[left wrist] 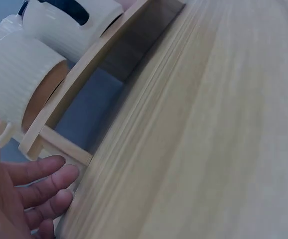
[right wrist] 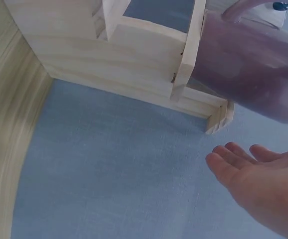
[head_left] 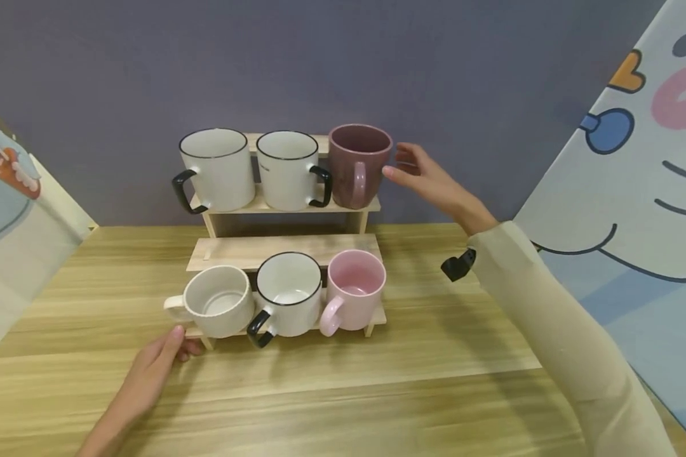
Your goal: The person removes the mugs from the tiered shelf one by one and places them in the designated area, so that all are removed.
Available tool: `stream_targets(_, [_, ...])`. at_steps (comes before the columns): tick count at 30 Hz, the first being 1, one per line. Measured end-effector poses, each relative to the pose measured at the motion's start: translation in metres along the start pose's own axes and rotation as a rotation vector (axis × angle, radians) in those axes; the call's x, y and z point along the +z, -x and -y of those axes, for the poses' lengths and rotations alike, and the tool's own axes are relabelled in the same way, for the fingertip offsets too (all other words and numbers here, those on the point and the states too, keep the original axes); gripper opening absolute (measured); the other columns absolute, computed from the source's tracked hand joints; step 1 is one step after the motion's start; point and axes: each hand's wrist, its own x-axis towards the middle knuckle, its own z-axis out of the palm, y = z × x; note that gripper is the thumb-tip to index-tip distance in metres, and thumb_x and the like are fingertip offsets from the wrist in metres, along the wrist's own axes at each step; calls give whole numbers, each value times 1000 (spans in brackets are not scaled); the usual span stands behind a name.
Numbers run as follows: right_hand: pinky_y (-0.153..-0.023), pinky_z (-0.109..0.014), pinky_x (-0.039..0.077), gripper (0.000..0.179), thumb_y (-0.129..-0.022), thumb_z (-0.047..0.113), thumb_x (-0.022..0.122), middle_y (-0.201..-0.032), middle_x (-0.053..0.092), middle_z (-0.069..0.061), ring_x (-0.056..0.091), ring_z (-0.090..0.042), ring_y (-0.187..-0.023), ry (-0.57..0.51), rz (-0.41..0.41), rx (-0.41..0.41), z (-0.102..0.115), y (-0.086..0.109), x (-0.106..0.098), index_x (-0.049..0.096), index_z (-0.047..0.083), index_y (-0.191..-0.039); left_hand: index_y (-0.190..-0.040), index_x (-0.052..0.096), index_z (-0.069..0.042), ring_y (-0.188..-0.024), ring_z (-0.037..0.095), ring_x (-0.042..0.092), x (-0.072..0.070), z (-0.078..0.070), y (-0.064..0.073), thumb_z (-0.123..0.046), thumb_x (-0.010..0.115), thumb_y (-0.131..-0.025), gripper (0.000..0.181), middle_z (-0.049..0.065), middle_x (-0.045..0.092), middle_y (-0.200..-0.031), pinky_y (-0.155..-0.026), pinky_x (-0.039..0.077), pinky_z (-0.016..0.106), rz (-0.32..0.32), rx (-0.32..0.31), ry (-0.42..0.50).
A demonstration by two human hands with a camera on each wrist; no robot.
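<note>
My left hand (head_left: pixel 151 368) is at the front left corner of a tiered wooden rack (head_left: pixel 282 249), its fingers relaxed beside the corner leg (left wrist: pixel 64 144). Just above the thumb sits a cream ribbed mug (head_left: pixel 220 304). Whether that hand touches the rack is hard to tell. My right hand (head_left: pixel 425 178) hovers beside a mauve mug (head_left: pixel 345 171) at the top right, fingers loosely bent and holding nothing. In the right wrist view, a gap separates the hand (right wrist: pixel 263 184) from this mug (right wrist: pixel 248 64).
Two white mugs with black handles, one left (head_left: pixel 223 181) and one middle (head_left: pixel 288 181), share the top shelf. Below stand another white mug (head_left: pixel 290 311) and a pink mug (head_left: pixel 357 298). A grey-blue wall (head_left: pixel 434 76) rises behind the wooden table (head_left: pixel 434 381); cartoon panels (head_left: pixel 634 190) flank it.
</note>
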Motion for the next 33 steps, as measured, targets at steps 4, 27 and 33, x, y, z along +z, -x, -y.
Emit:
stream_targets(4, [-122,-46,27,75,-93,30,59,-155,24,-14,24,-30,-144,-58,18,-51,0,-5,4,14,10,-151,-86,66,4,-71,3,56,3,-5,-4,-25,21,-107,57,-6,68,-77,-64,50,14,7,-68,28])
stream_targets(27, [-115,-42,40,83,-83,16,72,-147,37,-11,38,-25,-134,-115,-32,-55,11,-22,23,21,12,-149,-96,59,8,-62,7,56,19,-4,-3,-21,34,-105,39,-8,60,-67,-53,51,19,-120,-77,185])
stream_targets(33, [-114,-42,39,82,-82,6,70,-145,37,-11,39,-22,-129,-235,-3,-85,10,-26,23,22,12,-148,-97,58,9,-64,7,57,20,-2,-1,-18,32,-105,38,-8,61,-69,-54,52,19,-121,-41,207])
